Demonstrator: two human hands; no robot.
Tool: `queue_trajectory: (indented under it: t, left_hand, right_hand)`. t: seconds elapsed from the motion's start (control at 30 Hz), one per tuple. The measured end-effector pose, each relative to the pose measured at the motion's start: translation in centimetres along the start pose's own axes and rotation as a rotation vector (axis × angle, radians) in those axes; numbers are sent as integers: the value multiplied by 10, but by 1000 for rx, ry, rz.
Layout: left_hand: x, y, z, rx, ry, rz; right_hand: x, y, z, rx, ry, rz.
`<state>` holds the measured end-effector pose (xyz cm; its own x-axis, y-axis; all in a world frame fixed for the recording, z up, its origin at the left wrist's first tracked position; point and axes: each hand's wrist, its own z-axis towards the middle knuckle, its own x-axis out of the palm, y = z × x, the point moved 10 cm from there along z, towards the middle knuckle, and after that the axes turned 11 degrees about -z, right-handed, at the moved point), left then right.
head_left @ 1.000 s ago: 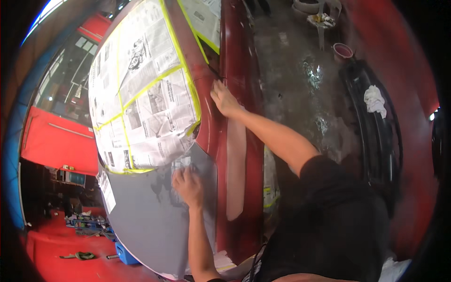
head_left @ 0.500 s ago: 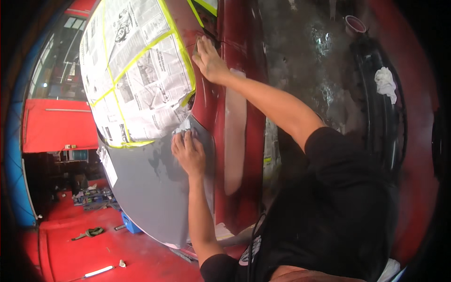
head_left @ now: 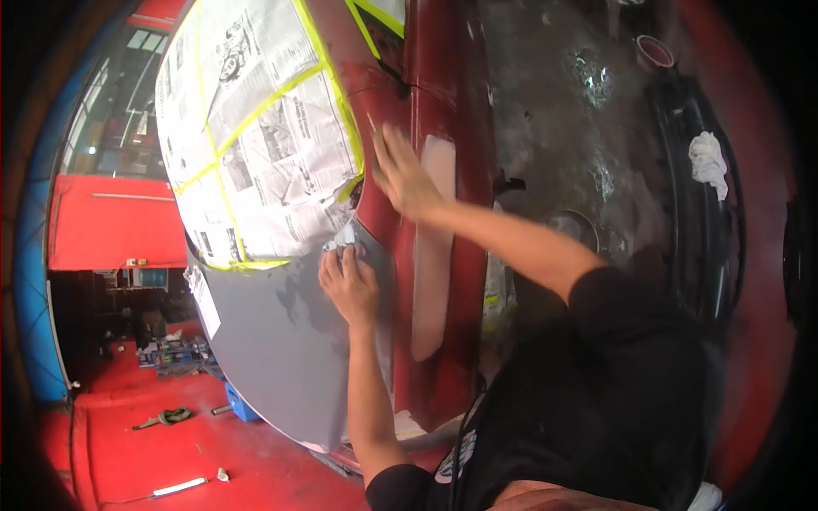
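Note:
A car body with dark red paint (head_left: 383,111) lies in front of me. My left hand (head_left: 349,285) rests on its grey primed panel (head_left: 281,349), fingers bent over a crumpled whitish rag (head_left: 342,238) beside the masked window. Farther forward, my right hand (head_left: 407,175) presses on the red panel at the window's edge, fingers fairly straight. Under its fingers shows the edge of a thin brownish piece (head_left: 375,140), perhaps sandpaper; motion blurs it. A long pale filler patch (head_left: 433,255) runs down the red side below that hand.
Newspaper (head_left: 256,145) held by yellow-green tape (head_left: 345,119) covers the rear window. On the right lie a black bumper (head_left: 686,221) with a white cloth (head_left: 707,162) on it and a round pot (head_left: 654,51). A blue container (head_left: 241,402) stands on the red floor (head_left: 281,477).
My right hand has slid back along the red panel toward me, to the window's lower edge. My left hand stays with the rag. The whole view has shifted slightly.

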<state>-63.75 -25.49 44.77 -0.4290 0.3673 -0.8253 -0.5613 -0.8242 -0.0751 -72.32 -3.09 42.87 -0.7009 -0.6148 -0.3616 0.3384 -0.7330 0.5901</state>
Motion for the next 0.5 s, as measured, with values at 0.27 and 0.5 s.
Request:
queue_trajectory:
  t: [0.27, 0.5]
  left_hand:
    - [6, -15, 16, 25, -25, -21]
    - [-6, -3, 5, -6, -51, -6]
  right_hand:
    - [-4, -56, 136, -234, -76, -207]
    - [7, 14, -5, -360, 221, -120]
